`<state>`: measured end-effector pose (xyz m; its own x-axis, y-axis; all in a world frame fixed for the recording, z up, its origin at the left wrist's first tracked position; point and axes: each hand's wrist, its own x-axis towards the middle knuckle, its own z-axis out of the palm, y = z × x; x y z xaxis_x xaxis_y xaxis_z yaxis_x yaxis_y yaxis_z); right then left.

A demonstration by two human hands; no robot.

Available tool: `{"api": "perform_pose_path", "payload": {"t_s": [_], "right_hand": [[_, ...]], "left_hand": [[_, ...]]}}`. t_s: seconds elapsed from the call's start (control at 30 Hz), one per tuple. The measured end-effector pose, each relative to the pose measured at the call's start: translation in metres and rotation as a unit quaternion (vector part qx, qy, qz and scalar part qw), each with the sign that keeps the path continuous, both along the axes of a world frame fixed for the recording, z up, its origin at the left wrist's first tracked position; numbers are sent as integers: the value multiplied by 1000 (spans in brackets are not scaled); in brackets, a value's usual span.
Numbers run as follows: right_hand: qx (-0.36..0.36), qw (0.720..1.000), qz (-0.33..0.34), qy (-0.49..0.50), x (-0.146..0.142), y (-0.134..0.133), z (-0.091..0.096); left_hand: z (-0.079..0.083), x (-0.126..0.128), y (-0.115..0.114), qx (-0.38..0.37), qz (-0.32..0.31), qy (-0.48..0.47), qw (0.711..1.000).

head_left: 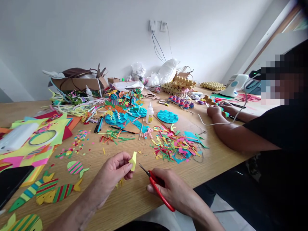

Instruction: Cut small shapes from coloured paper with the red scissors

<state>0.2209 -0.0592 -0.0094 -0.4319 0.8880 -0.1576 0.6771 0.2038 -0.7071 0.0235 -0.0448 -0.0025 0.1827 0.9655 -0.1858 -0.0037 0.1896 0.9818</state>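
Note:
Between the thumb and fingers of my left hand point(117, 166) is a small yellow paper piece point(133, 161), pinched upright above the table. My right hand point(172, 187) is closed round the red handles of a pair of scissors point(157, 191). The thin dark blades point up and left toward the paper, with a small gap between them and it. To the left of my left hand lie several striped paper fish point(64, 192), among them a pink and green one point(75, 167). A heap of coloured paper scraps point(174, 146) lies beyond my right hand.
A white glue bottle point(149, 115) stands mid-table beside blue egg-carton pieces point(167, 116). Coloured paper sheets point(56, 128) and a black phone point(13, 183) are at left. Egg cartons point(179, 84) sit behind. A co-worker's arm point(231, 134) reaches over the right side, near a white cable point(204, 120).

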Motion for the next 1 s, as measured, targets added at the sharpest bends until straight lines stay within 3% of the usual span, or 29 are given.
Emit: {"api": "perform_pose_path", "payload": {"t_s": [0.27, 1.0], "right_hand": [[13, 1000, 8, 13, -2, 4, 0], [7, 999, -39, 21, 5, 3, -12]], "left_hand": [[-3, 5, 1, -28, -47, 11, 998], [-4, 13, 4, -59, -45, 32, 997]]}}
